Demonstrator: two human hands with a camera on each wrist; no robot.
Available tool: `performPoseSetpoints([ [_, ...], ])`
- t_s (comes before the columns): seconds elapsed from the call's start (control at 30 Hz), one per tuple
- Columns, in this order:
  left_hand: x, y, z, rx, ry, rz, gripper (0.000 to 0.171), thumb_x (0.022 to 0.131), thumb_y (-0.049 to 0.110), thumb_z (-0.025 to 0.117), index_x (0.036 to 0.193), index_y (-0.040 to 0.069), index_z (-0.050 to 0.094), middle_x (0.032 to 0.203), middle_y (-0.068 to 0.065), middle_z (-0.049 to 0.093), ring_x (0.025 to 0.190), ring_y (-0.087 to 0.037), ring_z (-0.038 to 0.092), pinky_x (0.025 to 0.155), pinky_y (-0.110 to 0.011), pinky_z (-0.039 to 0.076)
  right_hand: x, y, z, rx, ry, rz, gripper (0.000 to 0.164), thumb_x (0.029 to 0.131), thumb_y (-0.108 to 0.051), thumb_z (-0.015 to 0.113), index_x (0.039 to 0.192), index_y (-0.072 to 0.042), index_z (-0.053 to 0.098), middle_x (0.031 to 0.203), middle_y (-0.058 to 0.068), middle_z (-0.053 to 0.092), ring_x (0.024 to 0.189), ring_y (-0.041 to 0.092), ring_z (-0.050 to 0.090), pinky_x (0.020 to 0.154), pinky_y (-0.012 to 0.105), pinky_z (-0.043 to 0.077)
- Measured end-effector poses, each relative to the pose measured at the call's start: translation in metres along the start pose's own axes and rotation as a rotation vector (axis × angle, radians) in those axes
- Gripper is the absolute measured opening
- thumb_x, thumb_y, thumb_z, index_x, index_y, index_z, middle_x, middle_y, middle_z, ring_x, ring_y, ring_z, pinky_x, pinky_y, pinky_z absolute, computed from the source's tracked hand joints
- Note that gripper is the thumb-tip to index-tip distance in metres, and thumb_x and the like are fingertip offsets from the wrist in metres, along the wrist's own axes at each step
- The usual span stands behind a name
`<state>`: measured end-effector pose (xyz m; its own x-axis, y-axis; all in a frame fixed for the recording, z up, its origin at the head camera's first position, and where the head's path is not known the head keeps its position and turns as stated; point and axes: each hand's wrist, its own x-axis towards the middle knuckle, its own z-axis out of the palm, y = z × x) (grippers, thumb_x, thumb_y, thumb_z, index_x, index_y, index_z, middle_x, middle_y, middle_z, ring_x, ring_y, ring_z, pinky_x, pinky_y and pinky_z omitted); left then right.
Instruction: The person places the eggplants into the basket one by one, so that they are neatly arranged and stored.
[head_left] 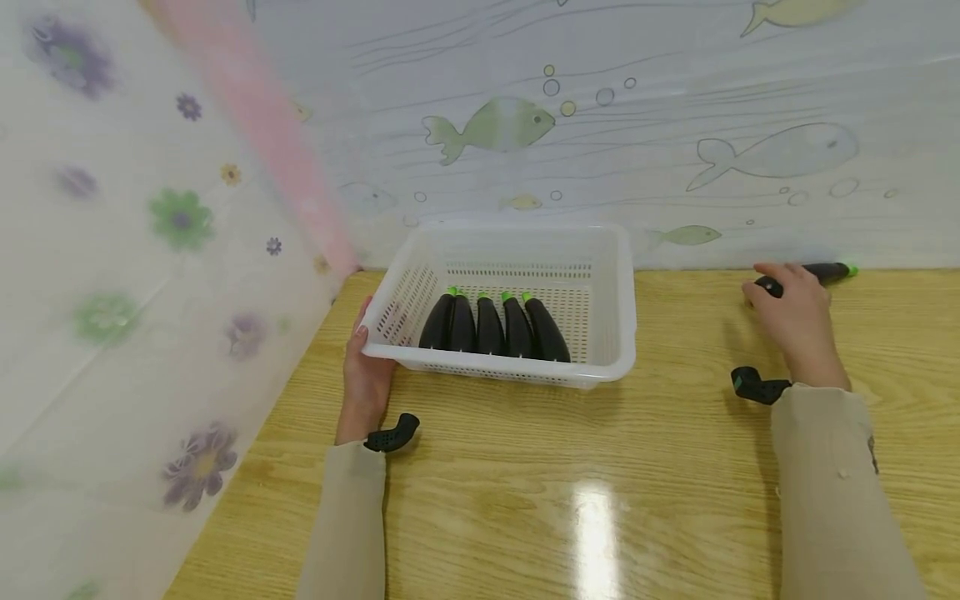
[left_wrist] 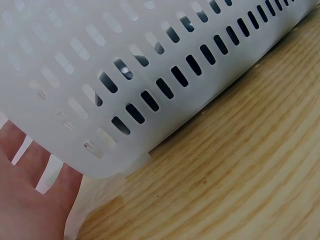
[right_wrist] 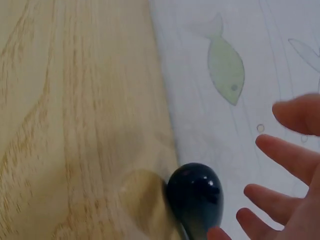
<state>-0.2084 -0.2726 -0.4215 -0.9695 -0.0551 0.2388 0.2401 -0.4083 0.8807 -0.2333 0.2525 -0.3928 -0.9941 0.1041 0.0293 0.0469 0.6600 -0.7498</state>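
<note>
1. The loose eggplant [head_left: 813, 272] lies on the counter [head_left: 600, 467] at the far right, right against the fish-print wall [head_left: 675, 125]. The right hand [head_left: 791, 321] is over its dark blunt end; in the right wrist view the fingers [right_wrist: 287, 160] are spread and held just off the eggplant [right_wrist: 195, 197], gripping nothing.
2. Risk: the eggplant is round and glossy, so a touch from one side could roll it along the wall or out of reach. With the wall so close, there may be little room for fingers behind it, and a shallow pinch could slip.
3. The left hand [head_left: 363, 367] rests against the near left corner of the basket [head_left: 615, 333]. The left wrist view shows the palm [left_wrist: 30, 200] behind the slotted wall [left_wrist: 150, 75], but not plainly whether the fingers curl round the rim; from the head view they look straight.
4. Risk: the basket is light, and a push from that hand could slide or tip it.
5. Five eggplants [head_left: 491, 327] already lie side by side in the basket, green tips towards the wall. They fill the left and middle; bare floor is left at the right.
6. A flowered curtain [head_left: 150, 250] hangs at the left. Nothing lies on the counter between the right hand and the basket.
</note>
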Motion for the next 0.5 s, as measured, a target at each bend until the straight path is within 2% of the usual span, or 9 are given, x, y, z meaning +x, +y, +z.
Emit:
performPoseSetpoints([
  [0.17,-0.001,0.001,0.002,-0.015,0.002,-0.011,0.052,0.092,0.039,0.042,0.143,0.030,0.031,0.147,0.000,0.031,0.135,-0.022,0.028,0.104,-0.045,0.023,0.007,0.013,0.002,-0.073,-0.089,-0.060,0.072,0.095,-0.048,0.032,0.147,-0.004,0.009,0.145,0.030,-0.021,0.128,0.054,-0.021,0.098,0.068,-0.006],
  [0.23,-0.001,0.001,0.003,-0.017,0.001,-0.012,0.052,0.093,0.038,0.041,0.143,0.030,0.030,0.148,0.000,0.031,0.135,-0.023,0.027,0.104,-0.046,0.021,0.010,0.016,0.003,-0.101,-0.110,-0.099,0.074,0.095,-0.047,0.033,0.146,-0.001,0.006,0.143,0.032,-0.026,0.126,0.055,-0.024,0.097,0.067,-0.011],
  [0.37,-0.002,0.002,0.003,-0.023,0.004,-0.007,0.052,0.093,0.038,0.042,0.143,0.029,0.031,0.147,0.000,0.031,0.135,-0.024,0.027,0.105,-0.047,0.021,0.011,0.021,0.005,-0.120,-0.169,-0.104,0.077,0.095,-0.049,0.033,0.146,0.001,0.005,0.141,0.031,-0.029,0.123,0.056,-0.028,0.095,0.068,-0.012],
  [0.5,-0.002,0.002,0.003,-0.022,0.007,-0.009,0.052,0.093,0.038,0.042,0.143,0.028,0.031,0.147,-0.001,0.032,0.134,-0.024,0.028,0.103,-0.045,0.023,0.009,0.022,0.007,-0.153,-0.186,-0.107,0.075,0.095,-0.048,0.033,0.142,0.007,0.016,0.143,0.035,-0.021,0.127,0.055,-0.024,0.097,0.067,-0.012],
])
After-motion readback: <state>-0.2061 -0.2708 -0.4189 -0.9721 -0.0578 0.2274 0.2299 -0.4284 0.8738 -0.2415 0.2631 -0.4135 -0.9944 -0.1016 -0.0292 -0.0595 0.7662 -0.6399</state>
